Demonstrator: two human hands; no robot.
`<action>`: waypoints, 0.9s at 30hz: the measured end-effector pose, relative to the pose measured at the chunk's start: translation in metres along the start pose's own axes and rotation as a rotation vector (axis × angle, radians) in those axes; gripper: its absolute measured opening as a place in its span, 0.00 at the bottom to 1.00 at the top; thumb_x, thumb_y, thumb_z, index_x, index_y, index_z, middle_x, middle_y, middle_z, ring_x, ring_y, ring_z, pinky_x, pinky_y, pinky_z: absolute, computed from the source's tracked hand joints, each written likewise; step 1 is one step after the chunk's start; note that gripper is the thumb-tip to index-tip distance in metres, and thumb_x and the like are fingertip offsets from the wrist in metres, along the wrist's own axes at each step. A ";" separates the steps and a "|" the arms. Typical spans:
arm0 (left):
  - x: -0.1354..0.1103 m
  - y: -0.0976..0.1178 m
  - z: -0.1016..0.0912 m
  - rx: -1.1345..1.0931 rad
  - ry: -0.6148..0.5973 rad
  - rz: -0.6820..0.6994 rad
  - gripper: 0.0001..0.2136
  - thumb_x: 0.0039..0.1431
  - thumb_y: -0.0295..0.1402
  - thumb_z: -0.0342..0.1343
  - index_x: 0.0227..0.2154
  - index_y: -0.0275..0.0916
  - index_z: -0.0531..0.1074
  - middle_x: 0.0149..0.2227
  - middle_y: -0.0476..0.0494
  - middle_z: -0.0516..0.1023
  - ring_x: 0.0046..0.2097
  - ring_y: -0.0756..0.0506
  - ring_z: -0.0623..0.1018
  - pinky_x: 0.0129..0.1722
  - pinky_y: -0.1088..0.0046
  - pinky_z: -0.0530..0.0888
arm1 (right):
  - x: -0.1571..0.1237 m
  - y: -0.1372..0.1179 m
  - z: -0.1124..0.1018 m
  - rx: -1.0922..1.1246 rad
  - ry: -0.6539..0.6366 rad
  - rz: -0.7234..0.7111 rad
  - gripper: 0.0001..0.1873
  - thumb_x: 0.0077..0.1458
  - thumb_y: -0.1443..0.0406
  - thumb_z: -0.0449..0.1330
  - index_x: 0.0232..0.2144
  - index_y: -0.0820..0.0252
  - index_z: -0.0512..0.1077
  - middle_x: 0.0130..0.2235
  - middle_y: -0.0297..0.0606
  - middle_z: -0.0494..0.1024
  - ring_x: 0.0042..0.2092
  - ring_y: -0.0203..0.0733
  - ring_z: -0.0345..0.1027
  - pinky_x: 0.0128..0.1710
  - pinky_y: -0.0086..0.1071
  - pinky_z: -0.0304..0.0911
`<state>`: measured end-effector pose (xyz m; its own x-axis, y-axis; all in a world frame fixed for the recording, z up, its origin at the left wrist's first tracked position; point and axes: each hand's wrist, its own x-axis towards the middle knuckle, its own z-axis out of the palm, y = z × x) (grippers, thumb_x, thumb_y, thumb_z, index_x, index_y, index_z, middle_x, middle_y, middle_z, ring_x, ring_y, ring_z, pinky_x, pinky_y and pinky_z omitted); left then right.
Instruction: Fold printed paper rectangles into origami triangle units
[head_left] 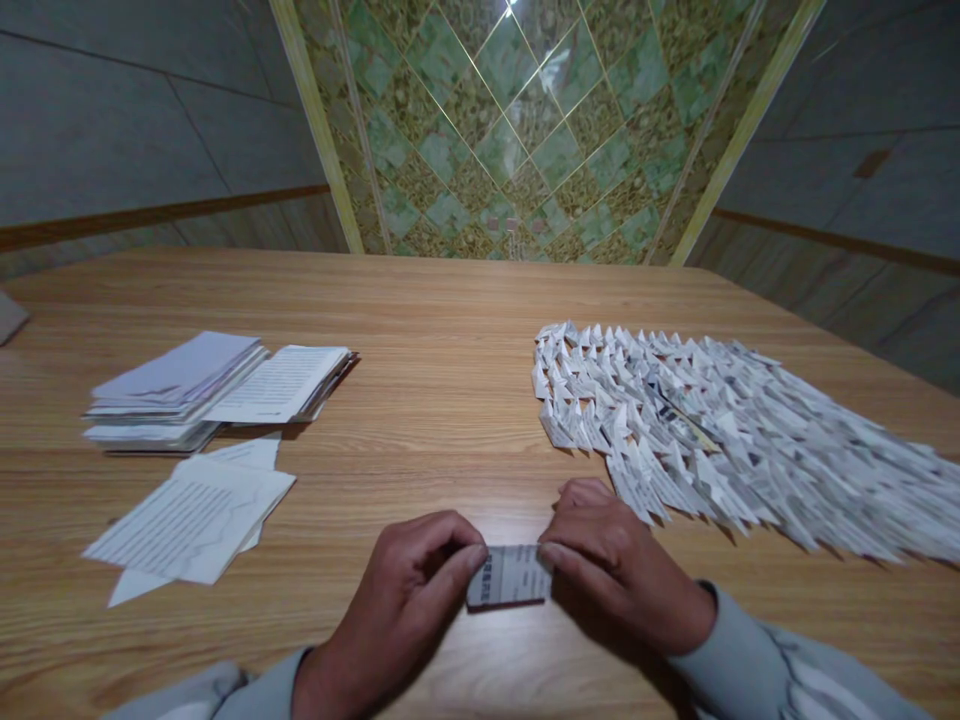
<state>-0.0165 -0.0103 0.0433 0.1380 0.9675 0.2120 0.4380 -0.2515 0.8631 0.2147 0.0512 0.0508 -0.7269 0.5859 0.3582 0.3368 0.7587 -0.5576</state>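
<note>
Left hand and right hand pinched opposite ends of the printed paper toward the bench near edge. Presumably light and easily creased, it was best held by those ends.

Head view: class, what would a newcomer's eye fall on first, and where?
Rows of folded papers would probably strike first, spread over the right of the table. Beyond it rises a diamond-patterned wall. In front, the left hand and right hand hold a small printed paper.
</note>
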 end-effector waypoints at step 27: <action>0.007 -0.017 0.011 -0.754 -0.170 -0.430 0.17 0.60 0.41 0.61 0.48 0.36 0.74 0.36 0.42 0.80 0.32 0.47 0.78 0.31 0.73 0.74 | 0.000 -0.011 0.010 0.085 0.311 -0.131 0.13 0.62 0.75 0.56 0.45 0.59 0.74 0.34 0.38 0.79 0.35 0.41 0.68 0.35 0.34 0.63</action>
<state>-0.0129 0.0009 0.0247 0.2525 0.9422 -0.2201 -0.2114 0.2757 0.9377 0.2052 0.0402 0.0493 -0.5390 0.5539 0.6346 0.1919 0.8143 -0.5478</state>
